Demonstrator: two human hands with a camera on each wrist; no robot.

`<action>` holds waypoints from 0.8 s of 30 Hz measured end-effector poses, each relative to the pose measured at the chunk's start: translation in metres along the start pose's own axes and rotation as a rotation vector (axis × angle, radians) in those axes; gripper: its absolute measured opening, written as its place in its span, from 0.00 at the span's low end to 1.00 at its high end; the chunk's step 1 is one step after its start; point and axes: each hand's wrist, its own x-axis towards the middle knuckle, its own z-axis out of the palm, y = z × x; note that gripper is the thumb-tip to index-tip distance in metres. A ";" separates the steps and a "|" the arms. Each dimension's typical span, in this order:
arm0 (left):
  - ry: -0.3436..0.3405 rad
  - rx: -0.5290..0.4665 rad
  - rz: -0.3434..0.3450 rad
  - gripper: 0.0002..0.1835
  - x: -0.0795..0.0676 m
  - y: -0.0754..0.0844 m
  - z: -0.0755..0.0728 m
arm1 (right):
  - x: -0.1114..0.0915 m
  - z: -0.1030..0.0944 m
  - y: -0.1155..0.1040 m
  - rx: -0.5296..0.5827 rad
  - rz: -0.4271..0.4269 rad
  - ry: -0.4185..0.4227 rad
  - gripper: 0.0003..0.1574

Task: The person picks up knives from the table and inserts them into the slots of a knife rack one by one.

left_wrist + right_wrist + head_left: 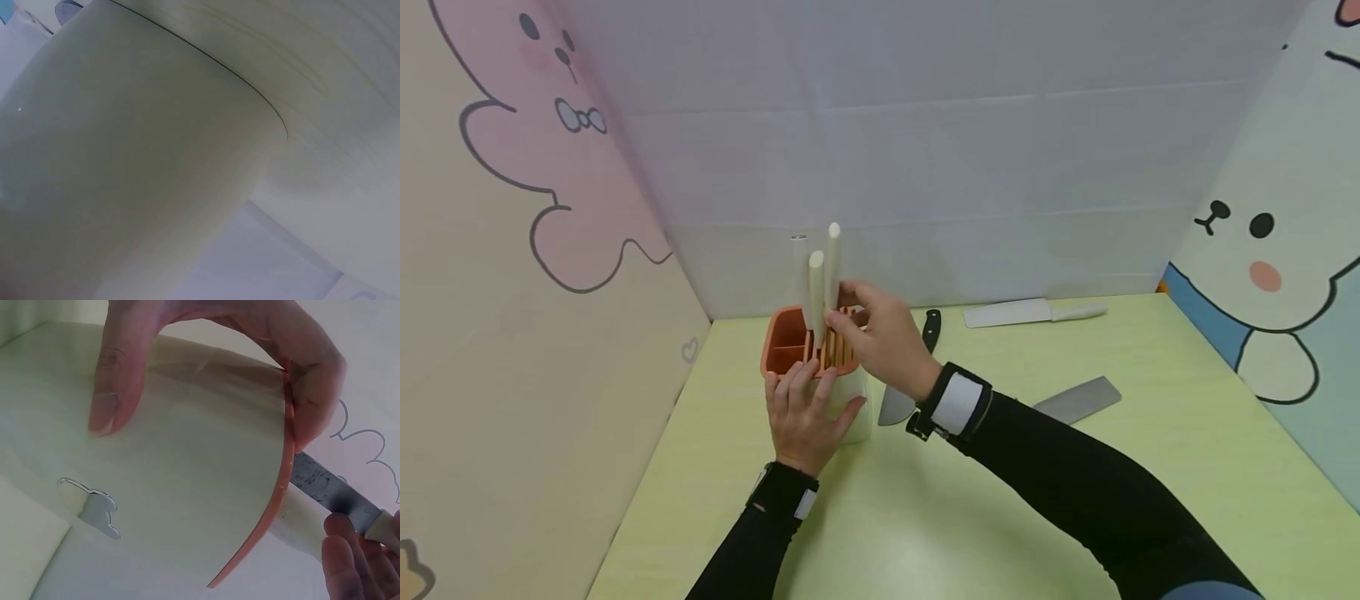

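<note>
A cream knife holder (850,417) with an orange slotted top (787,333) stands left of centre on the table. My left hand (805,417) grips its front, fingers over the orange rim and thumb against the wall. My right hand (887,337) pinches a cream-handled knife (833,258) above the slots. Part of that knife's blade (325,487) shows above the rim in the right wrist view; its lower end is hidden inside. Two more pale handles rise beside it, one cream (817,283) and one whitish (801,279). The left wrist view is mostly filled by a pale, blurred surface.
Behind my right hand lies a black-handled knife (932,329), partly covered. A pale-handled broad knife (1011,312) lies near the back wall. Another broad grey blade (1082,400) sticks out past my right forearm, its other end hidden. Printed walls (925,167) enclose the table.
</note>
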 end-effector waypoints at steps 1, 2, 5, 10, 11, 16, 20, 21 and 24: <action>0.003 0.000 0.001 0.30 0.000 0.000 0.000 | 0.000 0.001 0.001 -0.012 0.004 -0.003 0.20; 0.006 0.000 0.002 0.30 0.000 0.000 0.001 | -0.001 0.001 0.002 -0.023 0.008 -0.007 0.20; 0.011 -0.004 0.003 0.30 -0.001 0.000 0.001 | -0.003 0.004 0.004 -0.049 0.021 -0.022 0.20; 0.014 -0.002 0.003 0.30 -0.001 0.000 0.002 | -0.006 0.008 0.008 -0.091 0.039 -0.058 0.20; 0.014 0.000 0.003 0.30 -0.001 0.000 0.002 | -0.006 0.008 0.009 -0.103 0.042 -0.066 0.20; 0.014 -0.004 0.003 0.31 -0.001 0.000 0.002 | -0.009 0.011 0.012 -0.146 0.051 -0.097 0.22; 0.016 -0.015 0.003 0.32 -0.001 0.000 0.003 | -0.012 0.013 0.015 -0.145 0.069 -0.117 0.23; 0.018 -0.017 0.003 0.32 0.000 -0.001 0.003 | -0.012 0.013 0.015 -0.143 0.077 -0.122 0.23; 0.022 -0.016 0.005 0.32 -0.001 -0.001 0.003 | -0.014 0.014 0.016 -0.148 0.107 -0.141 0.20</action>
